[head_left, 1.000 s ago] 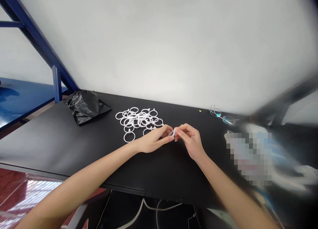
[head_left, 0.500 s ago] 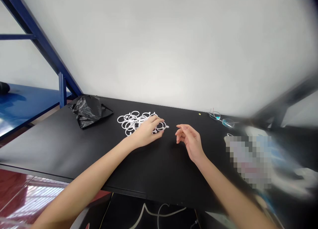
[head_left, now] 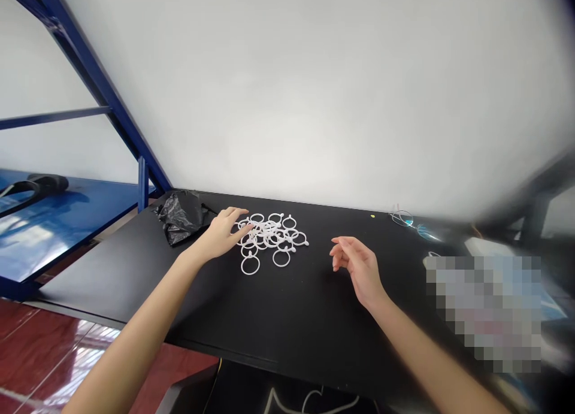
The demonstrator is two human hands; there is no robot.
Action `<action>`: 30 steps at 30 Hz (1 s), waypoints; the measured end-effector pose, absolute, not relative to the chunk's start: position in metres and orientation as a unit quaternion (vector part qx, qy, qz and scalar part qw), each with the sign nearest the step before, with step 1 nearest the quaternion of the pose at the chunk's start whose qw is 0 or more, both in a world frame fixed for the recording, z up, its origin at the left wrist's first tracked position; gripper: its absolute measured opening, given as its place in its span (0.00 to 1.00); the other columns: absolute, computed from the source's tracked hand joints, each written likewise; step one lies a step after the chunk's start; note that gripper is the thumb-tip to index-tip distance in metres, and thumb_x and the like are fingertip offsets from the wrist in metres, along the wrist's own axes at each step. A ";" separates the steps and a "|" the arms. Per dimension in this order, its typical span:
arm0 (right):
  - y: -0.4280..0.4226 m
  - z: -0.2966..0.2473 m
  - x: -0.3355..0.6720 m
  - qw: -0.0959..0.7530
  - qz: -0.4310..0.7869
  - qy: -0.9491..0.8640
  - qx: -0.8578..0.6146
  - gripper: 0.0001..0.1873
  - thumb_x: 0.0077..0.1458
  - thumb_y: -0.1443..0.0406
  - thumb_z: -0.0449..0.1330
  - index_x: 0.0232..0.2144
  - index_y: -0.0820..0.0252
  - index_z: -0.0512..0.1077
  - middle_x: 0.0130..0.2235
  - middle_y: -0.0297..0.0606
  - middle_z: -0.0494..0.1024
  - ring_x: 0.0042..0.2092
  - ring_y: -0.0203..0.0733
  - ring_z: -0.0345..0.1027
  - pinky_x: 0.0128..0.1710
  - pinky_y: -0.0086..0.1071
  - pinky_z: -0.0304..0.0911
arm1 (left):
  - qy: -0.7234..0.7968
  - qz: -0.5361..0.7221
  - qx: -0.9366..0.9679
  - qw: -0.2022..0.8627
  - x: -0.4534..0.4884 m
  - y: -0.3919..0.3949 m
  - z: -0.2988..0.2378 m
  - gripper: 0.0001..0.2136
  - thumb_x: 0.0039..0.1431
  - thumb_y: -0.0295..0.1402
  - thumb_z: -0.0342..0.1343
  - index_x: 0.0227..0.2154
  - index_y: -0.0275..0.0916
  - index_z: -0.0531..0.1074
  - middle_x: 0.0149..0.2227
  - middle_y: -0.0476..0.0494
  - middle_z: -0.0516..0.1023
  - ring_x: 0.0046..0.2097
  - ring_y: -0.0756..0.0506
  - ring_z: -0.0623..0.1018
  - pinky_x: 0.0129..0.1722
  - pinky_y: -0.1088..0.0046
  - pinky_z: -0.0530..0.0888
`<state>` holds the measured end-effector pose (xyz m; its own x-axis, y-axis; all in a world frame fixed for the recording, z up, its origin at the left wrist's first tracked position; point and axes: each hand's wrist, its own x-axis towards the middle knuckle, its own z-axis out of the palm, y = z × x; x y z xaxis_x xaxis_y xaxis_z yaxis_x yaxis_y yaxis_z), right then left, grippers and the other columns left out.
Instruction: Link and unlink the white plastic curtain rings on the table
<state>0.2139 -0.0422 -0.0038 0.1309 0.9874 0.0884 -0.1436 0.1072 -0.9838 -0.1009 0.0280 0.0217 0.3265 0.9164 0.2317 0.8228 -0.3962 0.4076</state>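
A loose pile of white plastic curtain rings point(head_left: 272, 239) lies on the black table point(head_left: 287, 318), each with a small eyelet. My left hand point(head_left: 221, 235) is at the left edge of the pile, palm down, thumb and fingers apart and partly covering the rings there. Nothing shows in its grasp. One ring point(head_left: 250, 274) has spread out toward the near side. To the right of the pile, my right hand point(head_left: 357, 264) hovers over the table with loosely curled, slightly parted fingers. No object is visible in it.
A crumpled black plastic bag point(head_left: 182, 216) lies behind my left forearm. Eyeglasses point(head_left: 403, 224) sit near the wall at the back right. A pixelated package point(head_left: 485, 312) is at the right edge. Blue metal framing point(head_left: 105, 96) rises on the left beside a blue table point(head_left: 108, 192).
My left hand has slid left from the right part of the pile to its left edge. The rings are spread somewhat differently, some nearer me. The view has shifted; my right hand keeps its pose.
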 end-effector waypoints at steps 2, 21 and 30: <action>-0.041 -0.008 0.214 0.582 0.446 -0.474 -0.487 0.17 0.54 0.51 0.62 0.33 0.59 0.75 0.28 0.36 0.75 0.26 0.35 0.66 0.24 0.30 0.66 | 0.548 0.224 0.797 0.121 -0.114 0.025 0.020 0.24 0.64 0.51 0.45 0.54 0.40 0.64 0.54 0.38 0.69 0.57 0.37 0.68 0.57 0.55 0.65; 0.066 -0.008 0.146 0.070 0.218 -0.899 -0.373 0.61 0.40 0.35 0.61 0.69 0.51 0.44 0.71 0.45 0.40 0.70 0.63 0.30 0.66 0.56 0.34 | 0.422 0.122 0.877 0.195 -0.111 0.064 -0.022 0.54 0.36 0.56 0.68 0.66 0.48 0.49 0.69 0.34 0.49 0.68 0.23 0.47 0.63 0.39 0.50; 0.029 -0.016 0.171 0.105 0.176 -0.872 -0.445 0.44 0.56 0.40 0.52 0.66 0.57 0.54 0.68 0.46 0.55 0.69 0.56 0.41 0.67 0.51 0.40 | 0.336 0.235 0.890 0.200 -0.063 0.061 -0.033 0.30 0.49 0.38 0.65 0.55 0.42 0.65 0.58 0.36 0.68 0.60 0.35 0.65 0.60 0.53 0.62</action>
